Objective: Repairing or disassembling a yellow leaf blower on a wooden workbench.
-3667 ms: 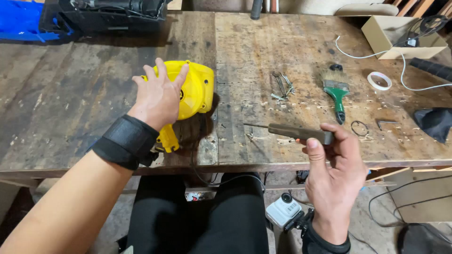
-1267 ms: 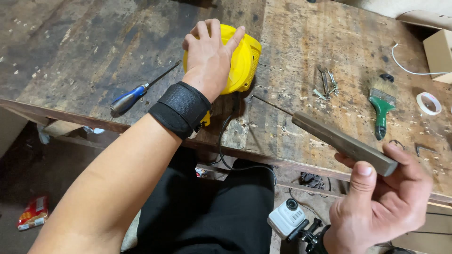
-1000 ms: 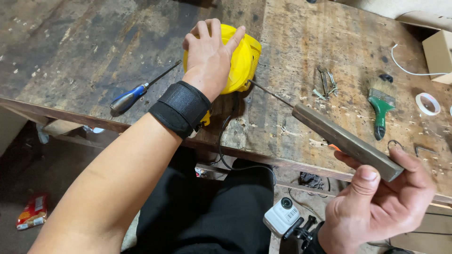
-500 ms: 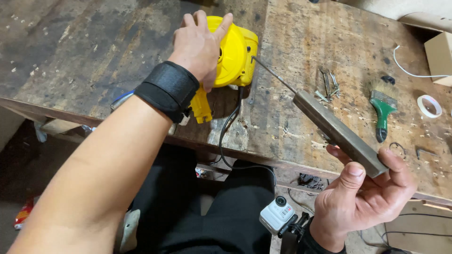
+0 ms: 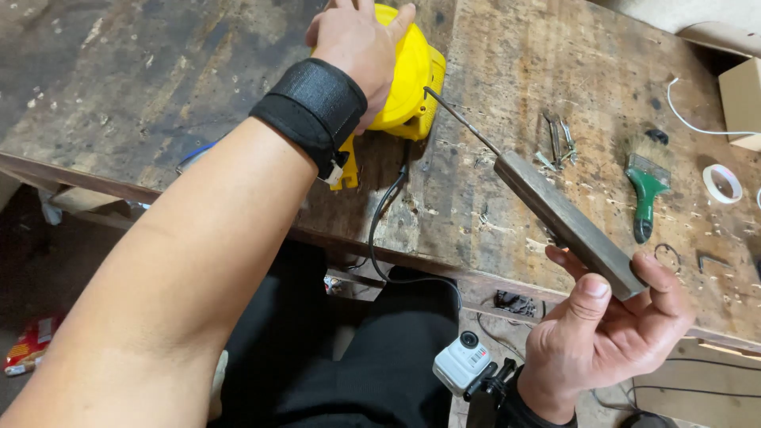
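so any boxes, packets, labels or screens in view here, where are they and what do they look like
cardboard box: far right edge of the bench, plain tan, cut off by the frame, no label showing.
crumpled packet: on the floor at lower left, below the bench, red with yellow patches.
small camera: below the bench edge near the right hand, white boxy body, round dark lens, no screen showing.

A single head-worn camera looks steeply down and forward over the near edge of the worn wooden tabletop point(image 5: 198, 95), close enough that the left forearm fills the lower left. The tabletop's edge runs slanted, so the head seems tilted. The lap and floor show below the edge.
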